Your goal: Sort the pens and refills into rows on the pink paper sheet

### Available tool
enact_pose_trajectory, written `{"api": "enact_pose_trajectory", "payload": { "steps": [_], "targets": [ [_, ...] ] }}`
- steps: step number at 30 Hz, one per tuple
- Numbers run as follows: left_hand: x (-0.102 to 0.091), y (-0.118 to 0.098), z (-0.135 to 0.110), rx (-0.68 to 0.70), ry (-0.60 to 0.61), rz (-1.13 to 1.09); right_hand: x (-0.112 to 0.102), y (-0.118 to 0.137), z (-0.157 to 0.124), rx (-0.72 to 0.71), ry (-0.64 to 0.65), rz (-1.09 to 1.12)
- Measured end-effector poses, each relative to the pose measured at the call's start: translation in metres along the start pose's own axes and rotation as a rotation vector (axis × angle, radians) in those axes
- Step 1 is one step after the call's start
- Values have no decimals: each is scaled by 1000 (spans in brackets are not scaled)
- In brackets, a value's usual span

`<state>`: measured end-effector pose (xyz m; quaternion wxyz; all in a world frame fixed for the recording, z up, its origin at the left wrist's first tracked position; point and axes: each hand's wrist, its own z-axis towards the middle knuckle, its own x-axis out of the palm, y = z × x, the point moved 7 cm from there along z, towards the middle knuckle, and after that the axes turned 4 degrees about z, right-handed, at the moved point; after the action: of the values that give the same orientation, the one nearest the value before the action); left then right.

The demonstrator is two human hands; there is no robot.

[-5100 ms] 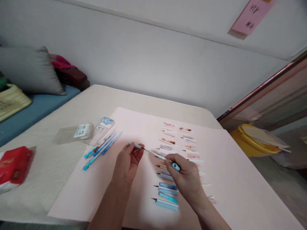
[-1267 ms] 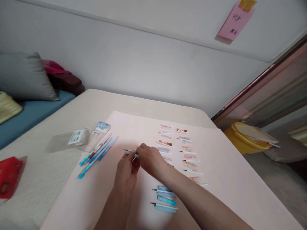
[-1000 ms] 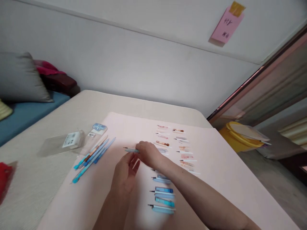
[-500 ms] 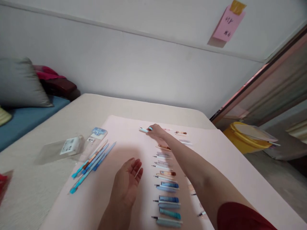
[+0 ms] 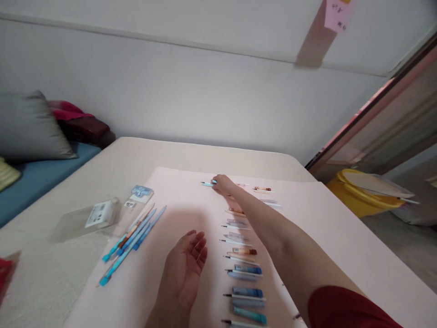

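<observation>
My right hand [image 5: 223, 183] reaches to the far part of the pink sheet [image 5: 191, 196], its fingers closed around light-blue pen parts [image 5: 208, 183] that point left and lie at the sheet. The hand covers their right ends. My left hand [image 5: 187, 264] hovers over the sheet nearer to me, palm turned up, fingers loosely curled and apart, holding nothing. To its right runs a column of taken-apart pens, each a barrel piece, a refill and a grip piece, such as a blue barrel [image 5: 247, 292] and a brown-ended one [image 5: 244, 251]. My right forearm hides some of the parts.
Several whole pens [image 5: 134, 237] lie in a bundle at left, beside a clear plastic packet [image 5: 102, 214]. More pen parts [image 5: 262, 188] lie beyond my right forearm. A yellow bin [image 5: 362, 196] stands right of the table; a grey cushion [image 5: 30, 125] is at far left.
The view has shifted slightly. My right hand stays at the light-blue pen parts, which now lie almost level. My left hand keeps its palm-up pose.
</observation>
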<state>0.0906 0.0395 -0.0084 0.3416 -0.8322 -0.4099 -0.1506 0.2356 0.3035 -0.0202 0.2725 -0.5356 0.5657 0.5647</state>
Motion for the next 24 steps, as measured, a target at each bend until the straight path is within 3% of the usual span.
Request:
{"api": "enact_pose_trajectory", "payload": {
  "steps": [5,10,18,24],
  "targets": [
    [0,-2,-1,-1,-9,-8,-8,-6,3,-14,-58,179],
    [-1,-1,1,-10,-7,-10,-17,-11,6,-23,-95,505],
    [1,-2,-1,-17,-14,-17,-17,-12,16,-32,-63,1075],
    [1,-2,-1,-20,-14,-13,-21,-12,17,-66,-55,1382]
  ]
}}
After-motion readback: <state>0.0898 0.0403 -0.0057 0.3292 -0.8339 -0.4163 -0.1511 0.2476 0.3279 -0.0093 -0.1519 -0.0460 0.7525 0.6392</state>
